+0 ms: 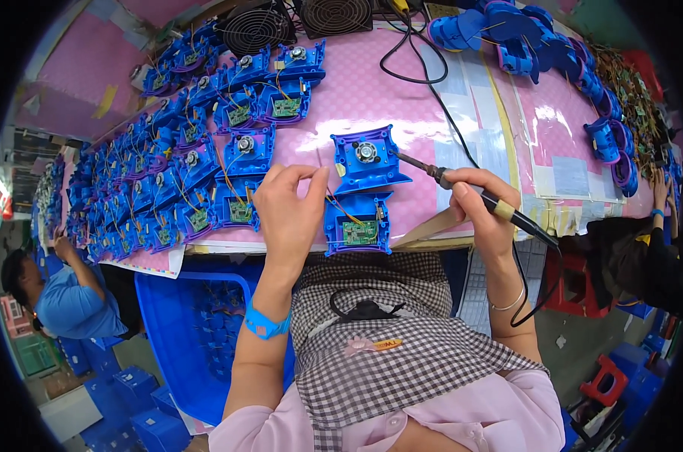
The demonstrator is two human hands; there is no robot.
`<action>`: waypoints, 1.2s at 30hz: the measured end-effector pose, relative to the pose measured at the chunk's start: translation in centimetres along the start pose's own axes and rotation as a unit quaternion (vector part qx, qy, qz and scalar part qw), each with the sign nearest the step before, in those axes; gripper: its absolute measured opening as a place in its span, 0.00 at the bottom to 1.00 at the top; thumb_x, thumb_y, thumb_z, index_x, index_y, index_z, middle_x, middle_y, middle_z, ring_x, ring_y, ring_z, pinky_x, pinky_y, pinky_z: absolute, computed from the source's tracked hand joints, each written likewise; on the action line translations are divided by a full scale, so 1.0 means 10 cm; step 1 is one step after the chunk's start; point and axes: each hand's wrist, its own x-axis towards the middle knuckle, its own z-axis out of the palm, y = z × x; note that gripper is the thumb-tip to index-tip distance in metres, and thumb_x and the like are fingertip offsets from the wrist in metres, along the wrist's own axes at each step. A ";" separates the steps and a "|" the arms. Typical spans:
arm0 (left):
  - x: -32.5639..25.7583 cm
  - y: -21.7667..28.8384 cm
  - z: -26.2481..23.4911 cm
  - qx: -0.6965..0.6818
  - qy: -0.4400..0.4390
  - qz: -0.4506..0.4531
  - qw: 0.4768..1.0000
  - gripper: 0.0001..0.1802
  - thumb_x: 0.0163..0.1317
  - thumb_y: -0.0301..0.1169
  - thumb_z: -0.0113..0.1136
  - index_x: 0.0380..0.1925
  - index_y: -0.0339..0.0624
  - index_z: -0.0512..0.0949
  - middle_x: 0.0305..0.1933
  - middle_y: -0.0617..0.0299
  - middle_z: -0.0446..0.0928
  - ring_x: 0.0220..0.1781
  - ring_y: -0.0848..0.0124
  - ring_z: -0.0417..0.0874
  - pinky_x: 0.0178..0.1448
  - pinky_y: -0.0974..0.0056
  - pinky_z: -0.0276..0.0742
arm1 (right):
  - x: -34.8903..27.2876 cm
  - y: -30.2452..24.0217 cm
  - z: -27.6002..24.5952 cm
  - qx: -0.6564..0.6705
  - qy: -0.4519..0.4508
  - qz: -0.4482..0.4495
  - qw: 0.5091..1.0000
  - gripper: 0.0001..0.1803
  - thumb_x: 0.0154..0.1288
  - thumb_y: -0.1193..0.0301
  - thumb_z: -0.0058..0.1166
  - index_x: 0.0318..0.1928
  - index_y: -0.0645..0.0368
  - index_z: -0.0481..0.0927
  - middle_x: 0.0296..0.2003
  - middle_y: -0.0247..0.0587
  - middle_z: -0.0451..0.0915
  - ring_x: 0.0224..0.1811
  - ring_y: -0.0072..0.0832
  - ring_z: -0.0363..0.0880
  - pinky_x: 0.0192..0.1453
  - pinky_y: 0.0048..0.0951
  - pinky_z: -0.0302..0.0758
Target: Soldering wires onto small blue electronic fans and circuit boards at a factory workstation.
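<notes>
My right hand (pixel 483 202) grips a soldering iron (pixel 507 212), its metal tip pointing left at the right edge of a blue plastic housing half (pixel 379 175). A round silver speaker (pixel 366 152) sits in that half. Just below lies a second blue half with a green circuit board (pixel 359 233); thin coloured wires (pixel 340 209) rise from it toward the upper half. My left hand (pixel 292 200) is closed in a pinch left of the speaker half. A thin wire-like strand shows at its fingertips; its exact kind is too fine to tell.
Rows of similar blue housings (pixel 194 160) fill the table's left. Two black fans (pixel 257 30) stand at the back. A black cable (pixel 448 113) crosses the pink table cover. Blue-purple housings (pixel 519 45) lie at right. A blue bin (pixel 194 290) stands below. Other people work on both sides.
</notes>
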 end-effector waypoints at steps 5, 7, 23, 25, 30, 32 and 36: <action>-0.09 -0.04 -0.04 -0.040 -0.019 -0.040 0.998 0.09 0.55 0.27 0.67 0.25 0.34 0.77 0.22 0.70 0.70 0.21 0.83 0.60 0.24 0.72 0.54 | -0.01 0.00 -0.01 0.007 0.008 -0.004 1.000 0.09 0.63 0.75 0.54 0.40 0.68 0.82 0.23 0.37 0.77 0.21 0.17 0.71 0.24 0.18 0.67; -0.09 0.00 -0.01 -0.097 -0.012 -0.079 0.992 0.08 0.56 0.26 0.66 0.25 0.35 0.76 0.22 0.71 0.71 0.20 0.85 0.59 0.23 0.74 0.53 | 0.00 0.02 0.01 0.004 0.005 -0.001 1.000 0.10 0.63 0.74 0.54 0.40 0.68 0.82 0.22 0.37 0.77 0.21 0.17 0.71 0.24 0.18 0.66; -0.02 0.29 0.02 -0.074 -0.072 0.026 0.994 0.09 0.58 0.27 0.64 0.40 0.41 0.84 0.28 0.67 0.74 0.21 0.82 0.62 0.23 0.71 0.55 | 0.04 0.06 0.02 0.019 -0.002 0.027 0.999 0.10 0.63 0.72 0.54 0.39 0.66 0.83 0.20 0.35 0.76 0.19 0.16 0.70 0.22 0.17 0.64; 0.00 0.29 0.09 -0.045 -0.082 0.064 0.994 0.12 0.56 0.26 0.66 0.42 0.43 0.85 0.26 0.67 0.74 0.20 0.80 0.62 0.23 0.70 0.57 | 0.04 0.06 0.03 0.012 -0.004 0.032 0.999 0.10 0.63 0.72 0.54 0.39 0.66 0.83 0.20 0.36 0.77 0.19 0.16 0.70 0.23 0.17 0.65; 0.04 0.38 0.23 -0.071 -0.117 0.014 0.991 0.09 0.53 0.26 0.66 0.36 0.38 0.84 0.25 0.60 0.77 0.24 0.72 0.74 0.28 0.67 0.67 | 0.03 0.07 0.02 0.010 -0.009 0.034 0.999 0.10 0.63 0.72 0.54 0.39 0.66 0.83 0.21 0.36 0.77 0.19 0.16 0.71 0.23 0.17 0.65; 0.05 0.36 0.27 -0.098 -0.130 -0.008 0.987 0.08 0.53 0.27 0.66 0.33 0.36 0.83 0.25 0.55 0.79 0.27 0.64 0.80 0.31 0.62 0.72 | 0.02 0.05 0.02 0.011 0.003 0.022 1.000 0.10 0.63 0.73 0.54 0.39 0.67 0.83 0.21 0.36 0.77 0.19 0.16 0.71 0.22 0.17 0.65; 0.05 0.36 0.31 -0.029 -0.127 0.064 0.989 0.05 0.51 0.27 0.67 0.26 0.36 0.82 0.25 0.54 0.80 0.27 0.61 0.81 0.32 0.60 0.74 | 0.03 0.06 0.00 0.029 0.008 0.018 0.999 0.10 0.63 0.73 0.54 0.40 0.67 0.83 0.21 0.36 0.77 0.19 0.16 0.70 0.22 0.17 0.65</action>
